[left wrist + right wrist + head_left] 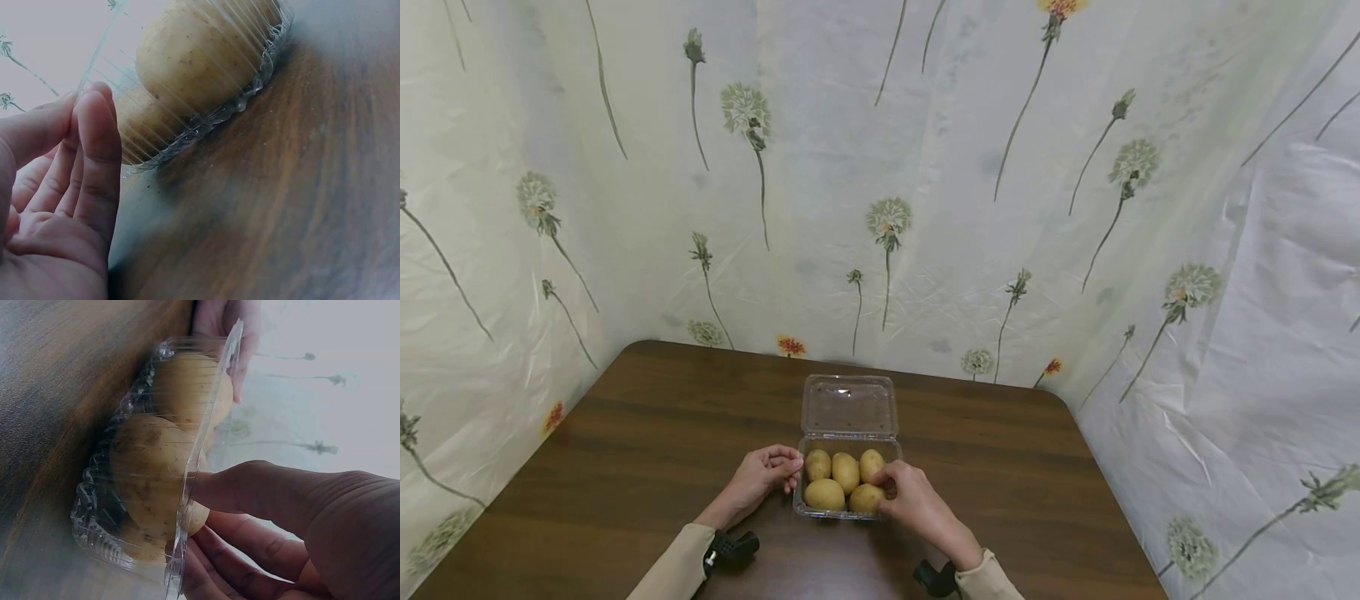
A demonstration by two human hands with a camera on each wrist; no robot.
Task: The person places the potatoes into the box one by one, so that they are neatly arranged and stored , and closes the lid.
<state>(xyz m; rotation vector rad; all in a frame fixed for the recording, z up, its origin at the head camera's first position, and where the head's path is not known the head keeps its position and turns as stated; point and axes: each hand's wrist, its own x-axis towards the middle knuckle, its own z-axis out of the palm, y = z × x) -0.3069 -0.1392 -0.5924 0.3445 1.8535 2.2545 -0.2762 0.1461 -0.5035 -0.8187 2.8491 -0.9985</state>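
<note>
Several yellow potatoes [846,472] sit in two rows in a clear plastic clamshell box [835,515]. The box's hinged lid [850,406] stands raised at the back. At the left side, my left hand [763,477] pinches the box's rim between thumb and fingertips; the left wrist view shows this grip beside the ribbed wall. My right hand [917,504] reaches over the right rim, its thumb and fingers around the front right potato [867,498]. In the right wrist view, the thumb [219,487] overlaps the rim beside that potato.
The box rests on a dark brown wooden table [700,417] with rounded far corners. Pale curtains [820,183] printed with dandelions hang behind the table and along both sides. A black wrist device [730,550] is strapped over the left sleeve, another [936,577] over the right.
</note>
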